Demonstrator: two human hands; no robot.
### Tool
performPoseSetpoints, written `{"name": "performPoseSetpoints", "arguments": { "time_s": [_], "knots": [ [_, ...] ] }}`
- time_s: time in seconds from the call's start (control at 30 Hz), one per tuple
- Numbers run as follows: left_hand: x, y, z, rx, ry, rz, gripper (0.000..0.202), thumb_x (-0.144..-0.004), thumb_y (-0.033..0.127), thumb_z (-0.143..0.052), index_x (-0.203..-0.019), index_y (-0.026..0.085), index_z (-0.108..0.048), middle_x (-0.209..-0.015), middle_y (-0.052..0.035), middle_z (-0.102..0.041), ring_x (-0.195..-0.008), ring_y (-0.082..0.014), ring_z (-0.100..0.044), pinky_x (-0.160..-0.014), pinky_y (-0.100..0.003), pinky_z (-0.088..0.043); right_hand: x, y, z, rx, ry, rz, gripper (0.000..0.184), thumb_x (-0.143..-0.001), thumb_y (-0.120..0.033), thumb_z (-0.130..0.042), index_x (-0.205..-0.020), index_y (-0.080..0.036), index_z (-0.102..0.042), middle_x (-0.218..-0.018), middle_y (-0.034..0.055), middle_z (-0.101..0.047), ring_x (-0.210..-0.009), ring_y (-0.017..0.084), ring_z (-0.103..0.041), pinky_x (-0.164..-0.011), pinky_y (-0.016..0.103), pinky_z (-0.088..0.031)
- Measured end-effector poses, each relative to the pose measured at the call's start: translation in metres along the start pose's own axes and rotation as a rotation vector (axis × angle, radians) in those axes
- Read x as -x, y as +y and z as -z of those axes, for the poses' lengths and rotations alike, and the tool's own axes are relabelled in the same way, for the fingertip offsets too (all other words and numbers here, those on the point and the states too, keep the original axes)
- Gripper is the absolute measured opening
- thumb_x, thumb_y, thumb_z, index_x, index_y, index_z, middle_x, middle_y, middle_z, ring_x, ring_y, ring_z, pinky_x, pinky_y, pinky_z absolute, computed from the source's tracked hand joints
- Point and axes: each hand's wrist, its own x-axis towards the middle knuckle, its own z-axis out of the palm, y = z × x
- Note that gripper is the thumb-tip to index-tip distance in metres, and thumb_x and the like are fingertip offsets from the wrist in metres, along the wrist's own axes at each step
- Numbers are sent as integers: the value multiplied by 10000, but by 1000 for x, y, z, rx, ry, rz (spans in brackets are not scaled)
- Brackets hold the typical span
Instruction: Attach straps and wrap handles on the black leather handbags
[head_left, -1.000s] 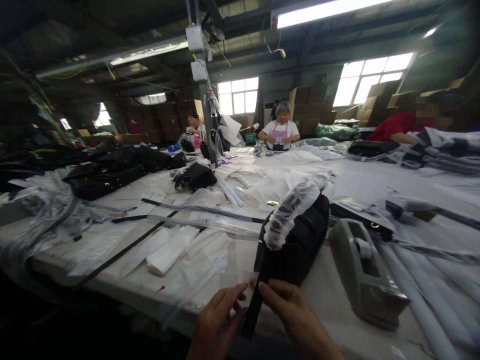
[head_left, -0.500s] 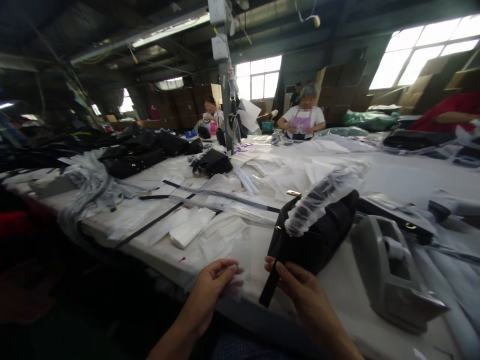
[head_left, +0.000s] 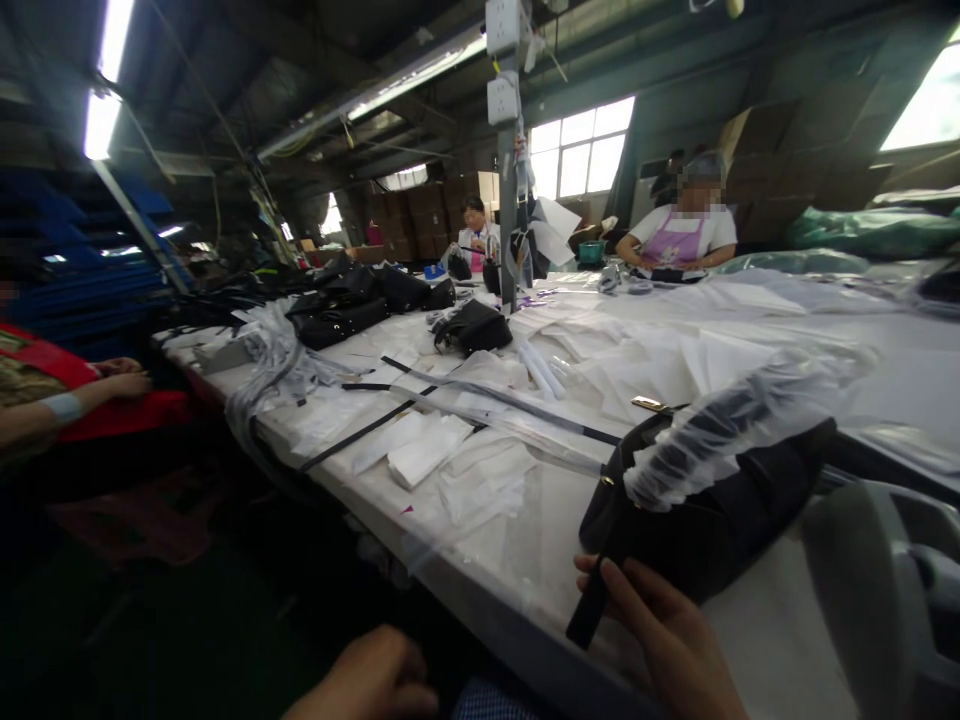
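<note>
A black handbag (head_left: 720, 540) lies at the table's near right, its handle wrapped in clear crinkled plastic (head_left: 697, 450). My right hand (head_left: 660, 620) pinches a black strap (head_left: 592, 605) hanging from the bag's near end, with the thumb on one side and the fingers on the other. Low at the bottom edge, away from the bag, is my left hand (head_left: 375, 675). Its fingers are curled in and slightly blurred, and what they hold, if anything, is hidden.
A grey tape dispenser (head_left: 862, 580) stands right of the bag. White paper sheets (head_left: 431, 450), plastic-wrapped straps (head_left: 480, 415) and black bags (head_left: 345, 310) lie on the table. A post (head_left: 508, 200) rises mid-table. Co-workers sit across and at left, near a pink stool (head_left: 142, 510).
My left hand has moved down and left, away from the strap and the table edge. My right hand still pinches the strap. The view has turned left, bringing in a seated co-worker.
</note>
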Motion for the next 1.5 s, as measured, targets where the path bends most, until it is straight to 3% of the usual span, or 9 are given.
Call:
{"name": "performPoseSetpoints", "arguments": {
  "time_s": [0.07,0.2,0.4,0.57,0.73,0.93,1.17,1.33,1.5],
  "knots": [
    [-9,32,27,53,61,-132,332,-867,466,-533,-770,214,-726,-683,-9,-714,-604,-194,-654,-592,-273,-433,1,-2,-1,5,19,4,498,-716,-617,-729,-946,-178,-783,-1016,119,-770,-955,308,-720,-818,313,-582],
    [-44,80,60,-71,446,-379,215,-871,386,-591,-893,209,-710,-827,-20,-724,-783,-190,-655,-721,-263,-435,4,-5,-5,11,72,32,476,-687,-614,-747,-899,-190,-796,-975,109,-779,-927,300,-729,-800,287,-582],
    [-86,77,41,-149,557,-352,244,-738,243,-737,-964,186,-663,-889,-42,-683,-865,-230,-617,-764,-315,-430,4,-6,-6,-6,68,30,462,-658,-612,-761,-857,-198,-805,-960,103,-783,-878,295,-738,-764,280,-583],
    [-93,72,42,-88,530,-384,97,-770,233,-690,-857,206,-658,-779,-3,-662,-740,-181,-622,-705,-287,-463,7,-9,-7,-15,53,18,452,-691,-603,-737,-876,-195,-795,-951,91,-784,-899,275,-732,-769,250,-567],
    [-80,92,35,180,508,-504,96,-819,304,-647,-815,210,-631,-1149,-64,-661,-1073,-221,-616,-855,-299,-500,5,-8,-8,-35,7,27,450,-703,-586,-740,-917,-193,-791,-1056,110,-763,-1007,308,-700,-894,328,-544],
    [-53,128,-4,366,248,-502,160,-782,293,-708,-880,195,-628,-840,-23,-683,-817,-188,-657,-758,-273,-505,2,-9,-11,-36,-96,100,475,-706,-544,-761,-1027,-195,-778,-1206,110,-705,-1207,333,-587,-1052,407,-438],
    [-43,139,-13,526,59,-422,563,-717,251,-765,-1251,209,-591,-1031,-63,-707,-1027,-227,-635,-874,-291,-487,4,-12,-13,89,-14,113,407,-732,-564,-725,-796,-167,-791,-761,54,-753,-871,300,-690,-767,319,-536],
    [-48,143,-10,662,4,-431,261,-790,359,-713,-935,143,-728,-838,-69,-738,-798,-195,-665,-731,-272,-497,6,-18,-13,128,-56,201,372,-781,-531,-690,-843,-177,-786,-813,47,-729,-859,254,-660,-776,291,-507],
    [-49,133,-7,695,15,-357,223,-724,353,-776,-776,139,-742,-704,-54,-738,-685,-175,-651,-673,-263,-476,12,-25,-6,283,-31,145,478,-790,-568,-661,-529,-170,-623,-505,-26,-510,-496,115,-461,-459,219,-335]
  ]
}}
